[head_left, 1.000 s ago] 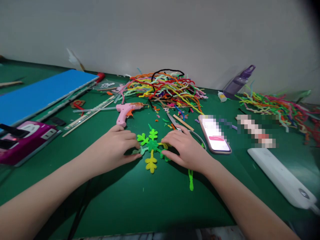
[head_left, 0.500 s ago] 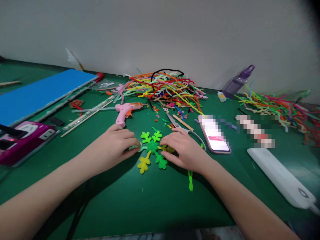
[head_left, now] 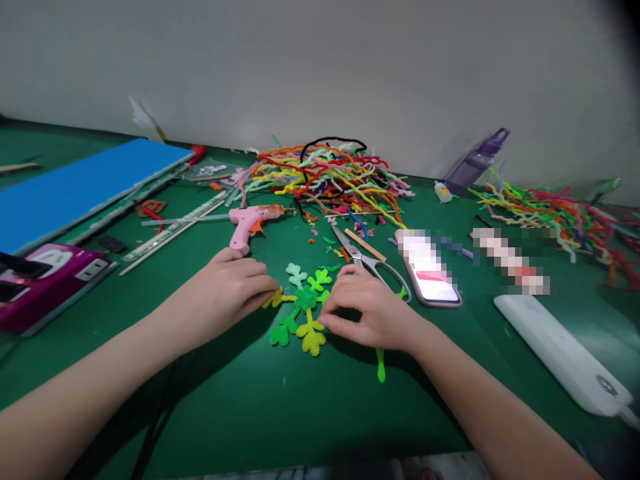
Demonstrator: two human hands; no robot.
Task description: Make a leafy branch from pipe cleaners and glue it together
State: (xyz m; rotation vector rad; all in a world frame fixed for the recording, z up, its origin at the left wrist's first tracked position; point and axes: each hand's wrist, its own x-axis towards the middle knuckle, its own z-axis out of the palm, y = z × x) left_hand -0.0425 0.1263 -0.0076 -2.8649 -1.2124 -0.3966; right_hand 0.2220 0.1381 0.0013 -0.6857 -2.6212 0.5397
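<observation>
A snowflake-shaped piece made of fuzzy pipe cleaners (head_left: 306, 299) lies flat on the green table, with leafy arms in mint, green and yellow round a green centre. My left hand (head_left: 237, 285) pinches the tip of its left yellow arm. Curled at the opposite side, my right hand (head_left: 373, 305) has thumb and fingertips together at the right arm, partly covering it. A bright green pipe-cleaner loop (head_left: 381, 365) pokes out below my right hand. Just beyond that hand are scissors (head_left: 367, 257), and a pink glue gun (head_left: 245, 227) rests past my left knuckles.
Heaps of coloured pipe cleaners (head_left: 325, 170) lie by the wall. To the right are a phone (head_left: 430, 273), a white power bank-like device (head_left: 555, 353) and a purple bottle (head_left: 475, 163). A magenta power strip (head_left: 60, 280) and a blue board (head_left: 95, 183) occupy the left.
The snowflake has turned clockwise: its mint arm went from the left to the top, and a yellow arm came under my left hand. Both hands stay in nearly the same places.
</observation>
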